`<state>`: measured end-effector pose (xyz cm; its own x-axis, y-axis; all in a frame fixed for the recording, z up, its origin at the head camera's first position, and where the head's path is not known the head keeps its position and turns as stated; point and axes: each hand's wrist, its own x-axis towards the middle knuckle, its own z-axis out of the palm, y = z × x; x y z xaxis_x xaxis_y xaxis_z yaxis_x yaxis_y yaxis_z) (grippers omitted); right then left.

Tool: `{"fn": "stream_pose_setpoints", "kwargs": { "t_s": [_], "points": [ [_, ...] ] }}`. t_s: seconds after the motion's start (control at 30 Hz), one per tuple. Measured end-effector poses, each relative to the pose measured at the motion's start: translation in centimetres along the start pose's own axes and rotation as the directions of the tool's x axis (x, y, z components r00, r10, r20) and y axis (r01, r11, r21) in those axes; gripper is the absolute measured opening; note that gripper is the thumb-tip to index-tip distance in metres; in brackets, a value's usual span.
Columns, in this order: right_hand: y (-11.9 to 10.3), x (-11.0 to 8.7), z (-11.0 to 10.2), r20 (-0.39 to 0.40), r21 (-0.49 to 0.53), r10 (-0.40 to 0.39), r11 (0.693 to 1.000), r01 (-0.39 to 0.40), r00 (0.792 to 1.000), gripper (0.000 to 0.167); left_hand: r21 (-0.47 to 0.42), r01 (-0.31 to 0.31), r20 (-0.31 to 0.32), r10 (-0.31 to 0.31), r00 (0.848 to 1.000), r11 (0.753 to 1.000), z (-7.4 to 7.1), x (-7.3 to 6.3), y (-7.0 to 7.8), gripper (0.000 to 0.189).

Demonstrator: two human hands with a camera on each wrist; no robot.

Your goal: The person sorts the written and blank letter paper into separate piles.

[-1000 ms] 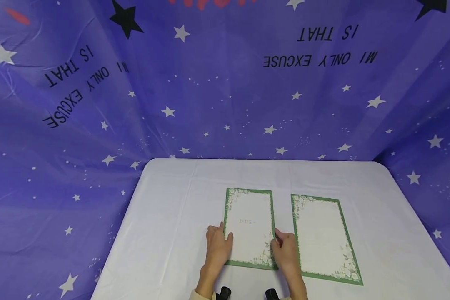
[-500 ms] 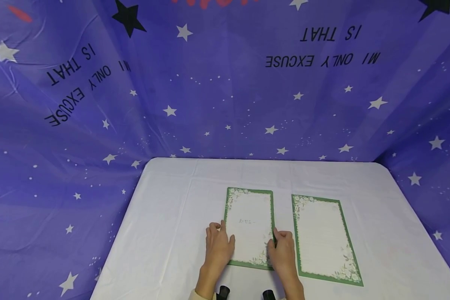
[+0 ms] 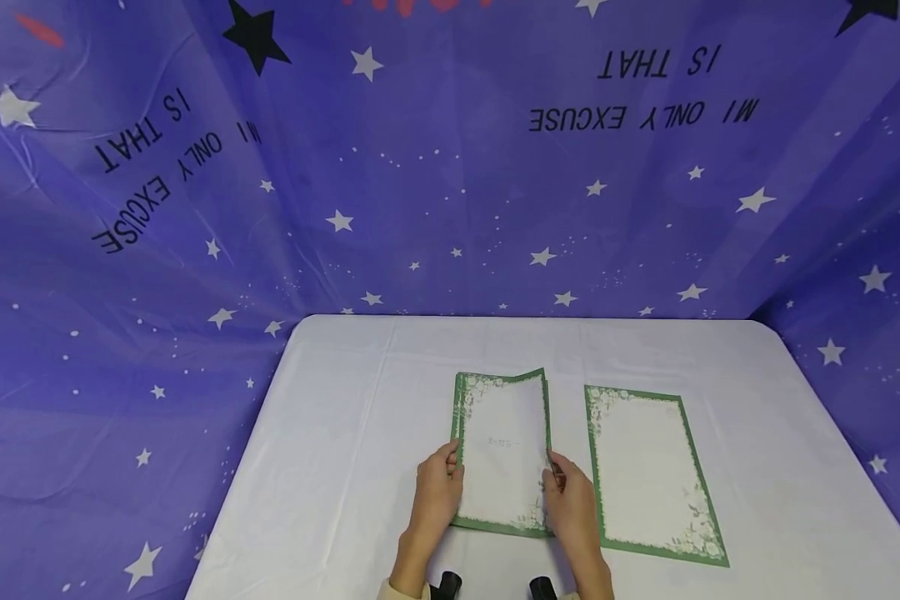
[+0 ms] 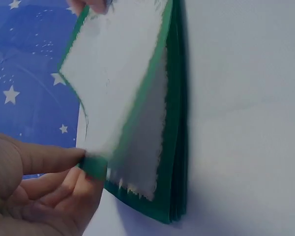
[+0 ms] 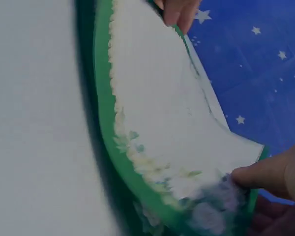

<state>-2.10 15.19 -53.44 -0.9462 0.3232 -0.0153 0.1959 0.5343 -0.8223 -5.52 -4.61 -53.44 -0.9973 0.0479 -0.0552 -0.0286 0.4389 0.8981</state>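
Backdrop (image 3: 412,133) reads "MI ONLY EXCUSE"; hands (image 3: 437,490) (image 3: 572,504) pinch paper (image 3: 501,479).

The head view is evenly lit, its white tabletop (image 3: 360,400) bright, though the writing (image 3: 503,442) on the sheet (image 3: 498,492) is too faint to read. Both wrist views are dimmer and softer — the green corner (image 4: 93,167) blurs in the left, the printed flowers (image 5: 209,216) in the right — with soft shadows edging the stacked sheets (image 4: 174,162).

There are three-plus sheets (image 3: 495,475) (image 3: 652,467) (image 4: 142,167), two hands (image 3: 435,496) (image 3: 572,504), one table (image 3: 345,433).
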Motion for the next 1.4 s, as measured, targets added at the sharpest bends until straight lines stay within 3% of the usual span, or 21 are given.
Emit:
{"fn": "stream_pose_setpoints", "kwargs": {
  "t_s": [0.17, 0.33, 0.5, 0.67, 0.83, 1.1, 1.27, 1.4],
  "points": [
    [-0.3, 0.2, -1.9, 0.056, 0.182, 0.075, 0.980, -0.084, 0.996, 0.052, -0.164, 0.045, 0.108, -0.028, 0.994, 0.985, -1.4, -0.2, 0.4, 0.049],
    [-2.1, 0.0, -4.7, 0.110, 0.352, 0.092, 0.927, -0.125, 0.990, 0.064, -0.300, 0.069, 0.184, -0.013, 0.983, 0.951, -3.4, -0.3, 2.9, 0.060],
    [-4.2, -0.6, -6.4, 0.092, 0.371, 0.056, 0.925, -0.086, 0.994, 0.065, -0.337, 0.037, 0.192, 0.030, 0.981, 0.941, -5.0, -0.8, 5.5, 0.063],
    [-5.3, -1.0, -7.2, 0.104, 0.385, 0.074, 0.916, -0.109, 0.992, 0.065, -0.350, 0.021, 0.190, 0.049, 0.981, 0.937, -5.8, -1.2, 6.8, 0.062],
    [-5.7, -1.1, -7.4, 0.124, 0.412, 0.098, 0.900, -0.141, 0.987, 0.065, -0.354, 0.009, 0.183, 0.060, 0.981, 0.935, -6.1, -1.3, 6.9, 0.062],
    [-6.1, -1.3, -6.2, 0.151, 0.433, 0.035, 0.896, -0.098, 0.988, 0.065, -0.356, 0.016, 0.163, 0.045, 0.986, 0.934, -7.2, -1.3, 6.4, 0.062],
    [-6.8, -1.4, -4.3, 0.187, 0.433, 0.001, 0.898, -0.083, 0.982, 0.065, -0.294, 0.025, 0.114, 0.009, 0.993, 0.955, -8.9, -1.4, 5.5, 0.061],
    [-7.3, -1.5, -2.3, 0.205, 0.412, -0.066, 0.911, -0.025, 0.977, 0.065, -0.219, 0.053, 0.059, -0.041, 0.997, 0.974, -10.3, -1.3, 4.6, 0.062]
  ]
}}
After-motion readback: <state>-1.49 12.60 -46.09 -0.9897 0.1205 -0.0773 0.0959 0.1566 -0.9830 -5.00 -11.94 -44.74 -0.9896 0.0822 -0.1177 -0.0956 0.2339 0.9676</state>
